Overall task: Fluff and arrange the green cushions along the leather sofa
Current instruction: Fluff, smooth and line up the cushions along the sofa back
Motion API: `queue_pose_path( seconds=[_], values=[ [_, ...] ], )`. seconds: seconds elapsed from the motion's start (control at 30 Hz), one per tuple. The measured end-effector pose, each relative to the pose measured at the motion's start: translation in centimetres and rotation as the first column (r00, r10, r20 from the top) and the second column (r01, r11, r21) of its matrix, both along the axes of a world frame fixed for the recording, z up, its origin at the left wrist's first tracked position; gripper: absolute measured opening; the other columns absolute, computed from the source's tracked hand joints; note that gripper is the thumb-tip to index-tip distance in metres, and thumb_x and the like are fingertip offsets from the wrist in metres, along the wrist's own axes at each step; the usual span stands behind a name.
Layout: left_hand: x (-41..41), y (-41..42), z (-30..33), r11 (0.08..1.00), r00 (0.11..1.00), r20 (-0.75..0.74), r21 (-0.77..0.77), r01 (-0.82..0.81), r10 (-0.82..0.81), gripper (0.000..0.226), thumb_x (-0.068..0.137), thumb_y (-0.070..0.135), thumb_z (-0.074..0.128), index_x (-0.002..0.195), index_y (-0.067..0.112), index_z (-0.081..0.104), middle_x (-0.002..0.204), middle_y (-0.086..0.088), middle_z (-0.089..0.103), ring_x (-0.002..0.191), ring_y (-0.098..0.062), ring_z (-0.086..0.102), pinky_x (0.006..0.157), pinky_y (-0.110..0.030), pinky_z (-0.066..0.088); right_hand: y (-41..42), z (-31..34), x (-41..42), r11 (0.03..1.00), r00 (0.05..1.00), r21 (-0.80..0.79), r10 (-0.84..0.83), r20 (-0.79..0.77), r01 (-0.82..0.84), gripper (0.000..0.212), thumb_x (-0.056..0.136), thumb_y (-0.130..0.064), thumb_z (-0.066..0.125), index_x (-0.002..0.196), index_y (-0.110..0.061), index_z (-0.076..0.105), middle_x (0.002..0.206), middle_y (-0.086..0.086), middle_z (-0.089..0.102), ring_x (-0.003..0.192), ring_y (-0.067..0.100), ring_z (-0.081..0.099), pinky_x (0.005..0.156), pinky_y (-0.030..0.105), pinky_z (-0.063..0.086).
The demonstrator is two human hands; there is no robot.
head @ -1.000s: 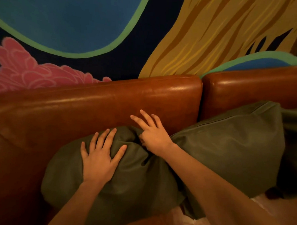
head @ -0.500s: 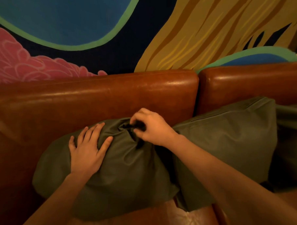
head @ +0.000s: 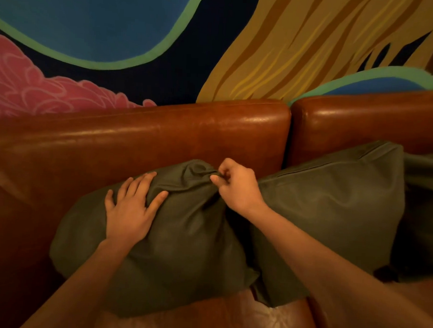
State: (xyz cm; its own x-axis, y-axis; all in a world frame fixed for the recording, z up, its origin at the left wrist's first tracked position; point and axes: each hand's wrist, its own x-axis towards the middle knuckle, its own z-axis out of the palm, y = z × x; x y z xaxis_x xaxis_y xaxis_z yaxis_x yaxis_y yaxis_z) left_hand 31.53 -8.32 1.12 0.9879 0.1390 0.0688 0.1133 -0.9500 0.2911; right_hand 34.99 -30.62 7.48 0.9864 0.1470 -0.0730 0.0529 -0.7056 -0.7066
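Note:
A dark green cushion [head: 182, 249] leans against the brown leather sofa back [head: 142, 140]. My left hand [head: 131, 207] lies flat on its upper left face with the fingers spread. At the cushion's top right corner my right hand [head: 236, 187] pinches the bunched fabric between thumb and fingers. A second green cushion [head: 337, 208] stands to the right, partly tucked behind the first. The edge of a third green cushion [head: 424, 202] shows at the far right.
The sofa back is split by a gap [head: 287, 137] into two sections. The leather seat [head: 216, 317] shows below the cushions. A painted mural wall [head: 166, 37] rises behind the sofa.
My right hand went from open fingers on the cushion top to pinching its corner fabric and pulling it up. My left hand stayed flat on the cushion.

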Motion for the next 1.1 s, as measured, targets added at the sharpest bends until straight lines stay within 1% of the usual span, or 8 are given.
queue_pose_path(
  seconds=[0.2,0.33,0.53,0.67,0.73,0.87,1.0,1.1],
  values=[
    [0.5,-1.1,0.3,1.000,0.999,-0.053,-0.010,0.013,-0.014,0.070,0.082,0.074,0.017,0.143,0.040,0.026,0.152,0.010,0.032,0.144,-0.018,0.019,0.114,-0.056,0.010,-1.2,1.1,1.7,0.995,0.982,0.070,-0.052,-0.180,0.065,0.029,0.089,-0.045,0.061,0.083,-0.016,0.056,0.074,-0.005,0.053,0.072,0.014,0.053,0.064,0.028,0.042],
    [0.6,-1.4,0.4,0.999,0.998,-0.058,0.017,0.027,-0.026,0.070,0.082,0.077,0.016,0.142,0.042,0.025,0.151,0.012,0.031,0.144,-0.018,0.019,0.113,-0.057,0.011,-1.2,1.2,2.8,0.992,0.973,-0.124,-0.020,-0.228,-0.009,0.043,0.086,-0.047,0.065,0.071,-0.013,0.045,0.063,0.000,0.046,0.058,0.016,0.047,0.050,0.028,0.037],
    [1.2,-2.8,0.5,1.000,0.998,-0.064,0.009,0.013,-0.012,0.074,0.077,0.075,0.015,0.141,0.041,0.027,0.151,0.011,0.031,0.144,-0.019,0.018,0.114,-0.057,0.010,-3.6,-0.5,1.4,0.999,0.994,0.014,0.034,0.101,-0.036,0.028,0.098,-0.030,0.052,0.081,-0.012,0.038,0.070,0.000,0.042,0.067,0.020,0.042,0.058,0.030,0.028],
    [1.8,-3.7,1.0,1.000,0.995,-0.100,0.006,0.022,-0.022,0.078,0.074,0.079,0.016,0.142,0.042,0.026,0.152,0.010,0.029,0.144,-0.020,0.016,0.114,-0.059,0.008,-4.1,-0.3,2.2,0.991,0.995,0.108,-0.066,-0.077,0.074,0.020,0.098,-0.031,0.051,0.096,-0.012,0.044,0.082,0.000,0.051,0.069,0.014,0.048,0.054,0.022,0.035],
    [2.0,-3.8,1.3,0.999,0.992,-0.118,0.009,0.035,-0.034,0.079,0.073,0.080,0.016,0.143,0.043,0.023,0.154,0.011,0.025,0.145,-0.021,0.013,0.113,-0.060,0.007,-3.8,0.3,2.9,0.981,0.985,0.167,-0.069,-0.159,0.096,0.031,0.094,-0.036,0.058,0.113,-0.014,0.047,0.097,0.002,0.056,0.080,0.014,0.054,0.064,0.024,0.041],
    [1.5,-3.5,1.3,1.000,0.993,-0.119,0.017,0.013,-0.011,0.077,0.075,0.080,0.015,0.144,0.046,0.019,0.156,0.013,0.021,0.146,-0.017,0.011,0.114,-0.059,0.005,-3.3,0.1,3.5,0.998,1.000,-0.064,-0.003,0.009,0.004,0.026,0.095,-0.035,0.056,0.108,-0.014,0.066,0.098,0.005,0.066,0.094,0.021,0.062,0.072,0.026,0.043],
    [0.9,-3.9,1.1,0.999,0.991,-0.134,0.045,0.008,-0.002,0.074,0.078,0.079,0.017,0.144,0.046,0.017,0.156,0.015,0.020,0.146,-0.016,0.011,0.114,-0.058,0.004,-3.8,-0.7,3.3,0.996,0.999,-0.082,-0.025,0.048,0.029,0.024,0.098,-0.033,0.051,0.096,-0.014,0.064,0.082,0.008,0.064,0.082,0.028,0.062,0.067,0.034,0.046],
    [0.5,-3.7,1.9,1.000,0.986,-0.164,-0.025,0.017,-0.021,0.074,0.079,0.078,0.018,0.145,0.046,0.015,0.157,0.015,0.016,0.146,-0.015,0.007,0.115,-0.056,0.001,-4.0,-0.7,3.0,0.996,0.995,-0.075,-0.036,0.091,0.043,0.029,0.098,-0.037,0.048,0.109,-0.014,0.061,0.099,0.009,0.066,0.096,0.028,0.062,0.079,0.037,0.050]
  ],
)
